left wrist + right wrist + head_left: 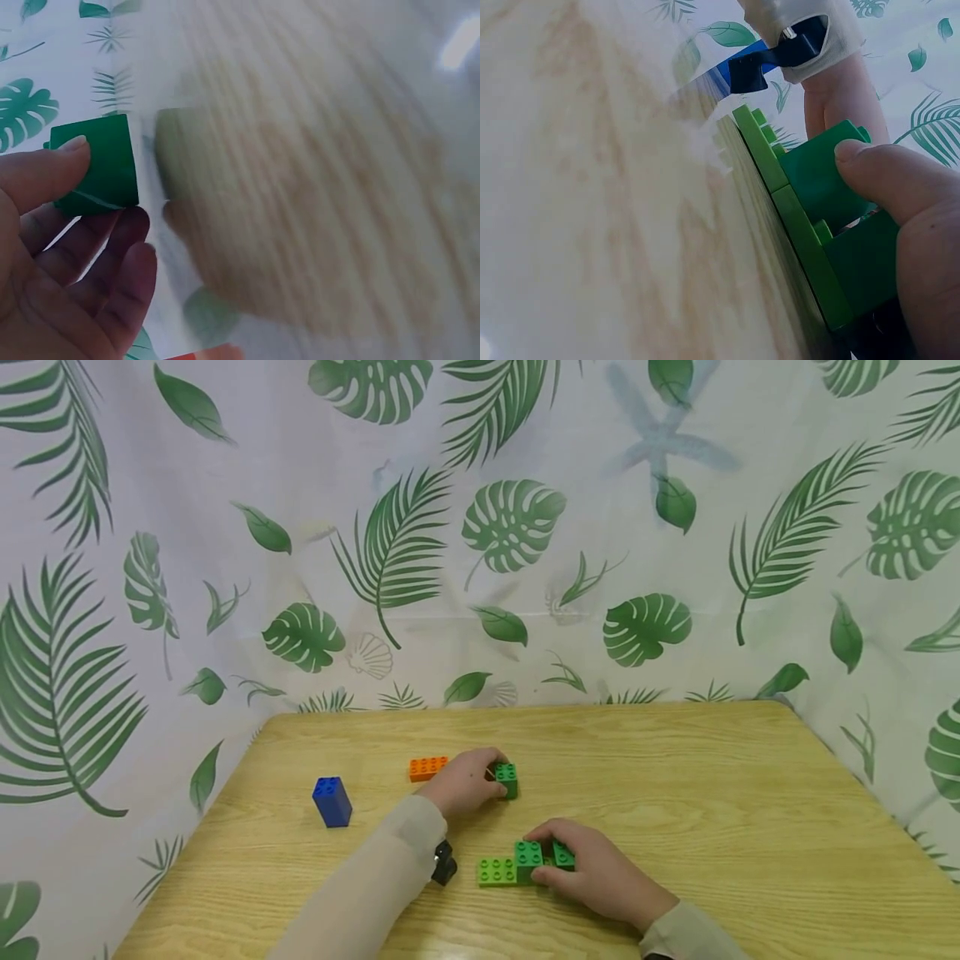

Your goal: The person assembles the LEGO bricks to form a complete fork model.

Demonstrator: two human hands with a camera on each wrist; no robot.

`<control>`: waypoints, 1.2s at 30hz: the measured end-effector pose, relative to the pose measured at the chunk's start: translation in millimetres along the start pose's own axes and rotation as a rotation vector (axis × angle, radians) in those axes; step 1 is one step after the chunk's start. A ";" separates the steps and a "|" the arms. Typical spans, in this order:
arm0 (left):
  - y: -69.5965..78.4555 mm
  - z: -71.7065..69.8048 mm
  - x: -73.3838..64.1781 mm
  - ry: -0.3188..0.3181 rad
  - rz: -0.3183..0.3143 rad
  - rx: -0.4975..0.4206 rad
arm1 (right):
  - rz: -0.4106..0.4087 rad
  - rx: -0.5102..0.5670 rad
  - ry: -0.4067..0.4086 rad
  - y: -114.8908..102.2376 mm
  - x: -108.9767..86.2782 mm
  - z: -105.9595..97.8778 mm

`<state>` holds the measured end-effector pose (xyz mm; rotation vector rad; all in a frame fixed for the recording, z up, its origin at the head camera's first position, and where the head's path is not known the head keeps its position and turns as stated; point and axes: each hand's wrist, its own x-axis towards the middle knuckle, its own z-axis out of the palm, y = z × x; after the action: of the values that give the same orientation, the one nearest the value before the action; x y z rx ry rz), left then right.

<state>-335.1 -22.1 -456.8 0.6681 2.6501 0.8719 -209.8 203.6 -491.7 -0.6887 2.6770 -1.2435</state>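
Observation:
My left hand (467,782) pinches a dark green block (507,781), thumb on one face and fingers below it in the left wrist view. Nearer the front, my right hand (596,870) holds a dark green block (528,862) that sits on light green flat bricks (497,872). In the right wrist view, its thumb presses that block (821,176), which stands over the seam of two light green bricks (799,232). Another dark green block (563,857) rises at their right end, partly covered by the right hand.
An orange brick (427,768) lies behind the left wrist. To the left, a tall blue block (332,802) stands upright on the wooden table (712,777). A leaf-print cloth (555,635) hangs behind the table.

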 end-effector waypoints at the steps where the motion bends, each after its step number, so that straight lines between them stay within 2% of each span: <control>1: 0.5 -0.5 -1.5 -0.007 0.000 -0.008 | -0.001 -0.004 0.001 0.5 0.1 0.1; 7: 5.4 -2.4 -12.5 -0.048 0.036 -0.012 | -0.004 -0.003 0.002 2.0 0.4 0.9; 10: 6.3 -2.2 -18.7 -0.044 0.065 -0.004 | -0.004 0.001 0.003 1.8 0.7 1.1; 20: 1.7 -5.9 -42.3 -0.035 0.095 -0.029 | -0.008 0.008 0.003 -0.6 0.7 1.5; 28: -2.6 -9.7 -63.1 -0.046 0.088 -0.016 | -0.003 0.003 0.006 -1.0 0.6 1.9; 36: -5.0 -4.3 -83.2 -0.099 0.084 -0.081 | -0.009 0.004 0.017 -0.2 0.7 2.3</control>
<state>-267.2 -69.7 -447.4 0.7862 2.5011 0.9388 -209.7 201.6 -493.0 -0.6933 2.6868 -1.2618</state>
